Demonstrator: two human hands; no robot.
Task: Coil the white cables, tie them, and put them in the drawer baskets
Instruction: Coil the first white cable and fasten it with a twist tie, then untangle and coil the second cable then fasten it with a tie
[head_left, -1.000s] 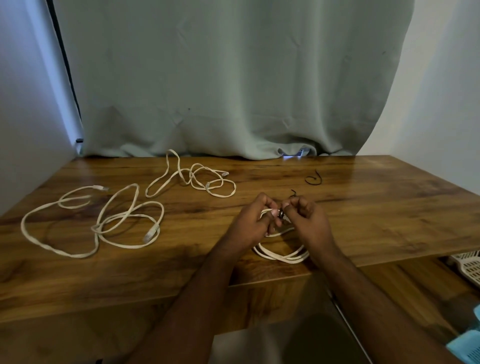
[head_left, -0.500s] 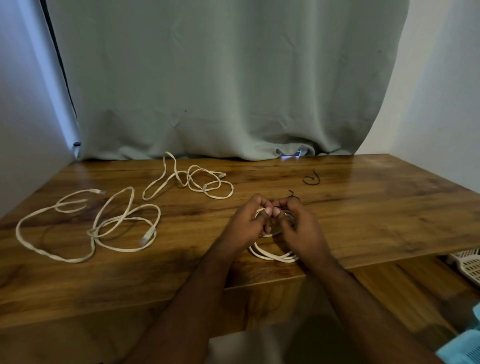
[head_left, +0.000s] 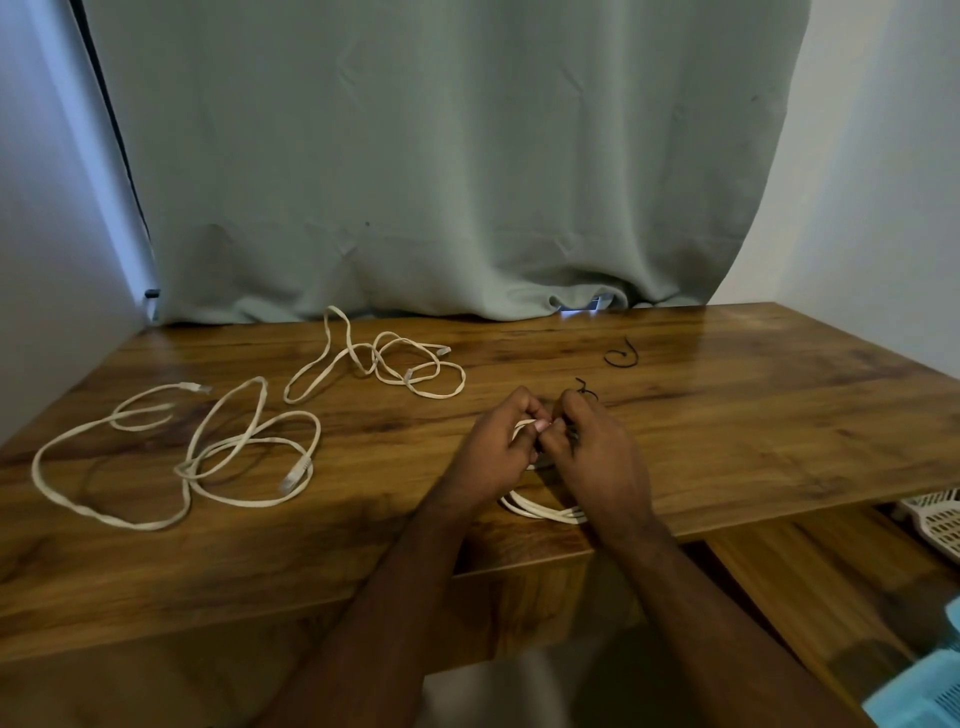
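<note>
**Both hands closed on a coiled white cable at frame centre**

Left hand (head_left: 493, 452) and right hand (head_left: 597, 457) meeting knuckle to knuckle just right of centre, fingers of both curled and pinching the top of a coiled white cable (head_left: 545, 512). Lower loops of that coil lying on the wooden table (head_left: 753, 426) between the two wrists, close to the near edge. A thin black tie (head_left: 584, 387) sticking up behind the right hand's fingertips; pinched by them too, probably, though too small and dark to say for sure.

Further up and to the right, a second black tie (head_left: 621, 356) lying loose on the table, curled into a small hook (well apart from the hands).

Left of centre, two uncoiled white cables sprawled on the wood: a large loose cable (head_left: 176, 457) toward the left edge, plug ends visible, and a smaller tangled cable (head_left: 384, 364) nearer the curtain.

Pale green curtain (head_left: 441, 182) filling the upper frame, draped down to the table's far edge. At the right edge, below table level, a white drawer basket (head_left: 935, 514) with a lattice wall, and a light blue basket (head_left: 924, 696) in the lower right corner.
</note>
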